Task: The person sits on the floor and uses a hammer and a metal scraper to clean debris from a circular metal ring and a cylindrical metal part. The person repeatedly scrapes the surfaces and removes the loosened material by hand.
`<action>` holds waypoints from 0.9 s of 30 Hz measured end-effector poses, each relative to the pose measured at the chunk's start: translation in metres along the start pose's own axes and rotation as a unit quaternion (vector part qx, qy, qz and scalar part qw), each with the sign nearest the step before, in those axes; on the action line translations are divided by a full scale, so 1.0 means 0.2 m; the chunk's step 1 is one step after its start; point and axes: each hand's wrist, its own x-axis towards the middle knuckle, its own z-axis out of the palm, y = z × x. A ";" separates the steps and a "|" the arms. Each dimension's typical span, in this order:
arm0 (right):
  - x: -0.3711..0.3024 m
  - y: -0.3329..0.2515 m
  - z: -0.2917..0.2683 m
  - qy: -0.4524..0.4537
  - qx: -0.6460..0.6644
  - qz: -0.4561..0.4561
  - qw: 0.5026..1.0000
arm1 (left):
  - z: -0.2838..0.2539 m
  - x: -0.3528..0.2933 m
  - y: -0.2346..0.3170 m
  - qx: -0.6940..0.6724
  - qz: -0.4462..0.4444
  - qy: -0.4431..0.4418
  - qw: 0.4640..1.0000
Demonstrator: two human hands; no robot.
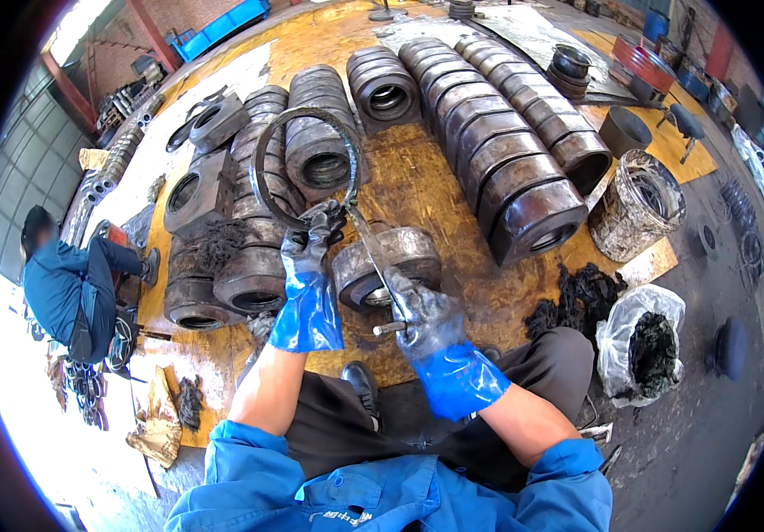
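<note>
My left hand, in a blue glove blackened at the fingers, grips the lower edge of a thin dark metal ring and holds it upright. My right hand, gloved the same way, is shut on a slim metal tool whose blade points up toward the ring. Just behind both hands a heavy steel bearing housing lies on the yellow board.
Rows of steel housings cover the board. A dirty pail and a plastic bag of black grease stand at my right. Black rags lie beside my knee. Another person in blue crouches at the left.
</note>
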 end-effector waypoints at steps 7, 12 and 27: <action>0.09 0.07 -0.08 0.027 0.010 0.005 1.000 | 0.05 -0.03 0.09 0.055 -0.002 -0.045 0.997; 0.12 0.18 -0.13 0.037 -0.041 0.004 0.998 | 0.05 -0.02 0.12 0.059 -0.037 -0.089 0.994; 0.17 0.36 -0.25 0.042 -0.167 -0.106 0.979 | -0.10 0.00 0.15 0.100 -0.163 -0.219 0.957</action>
